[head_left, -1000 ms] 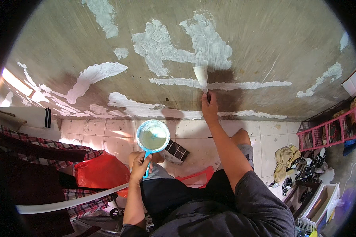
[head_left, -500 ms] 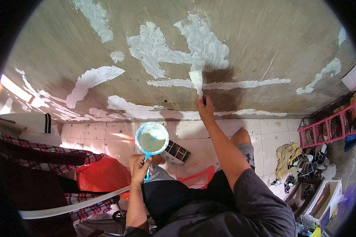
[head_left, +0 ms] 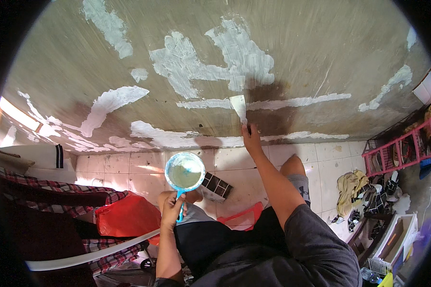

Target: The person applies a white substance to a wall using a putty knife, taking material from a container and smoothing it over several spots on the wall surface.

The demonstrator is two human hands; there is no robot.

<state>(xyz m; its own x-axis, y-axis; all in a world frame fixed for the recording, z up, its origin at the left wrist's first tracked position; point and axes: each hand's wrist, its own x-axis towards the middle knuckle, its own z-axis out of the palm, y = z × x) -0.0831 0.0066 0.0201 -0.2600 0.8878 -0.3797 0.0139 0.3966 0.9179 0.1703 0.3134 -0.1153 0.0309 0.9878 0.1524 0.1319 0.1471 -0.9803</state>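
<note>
My left hand is closed on the handle of a blue pan with pale, creamy paste inside and smears around its rim. My right hand grips a putty knife whose whitish, smeared blade rests at the grey plaster wall, over the horizontal white streak. Rough white patches cover parts of the wall above the blade, and a long white band runs along the wall's foot.
Below are a tiled floor, my knees and a dark gridded box. At left lie plaid fabric, a red bag and a white tube. At right are a pink rack, heaped clothes and a white container.
My right hand and the putty knife have moved downward, from the upper patch onto the streak below it. My left hand still holds the pan.
</note>
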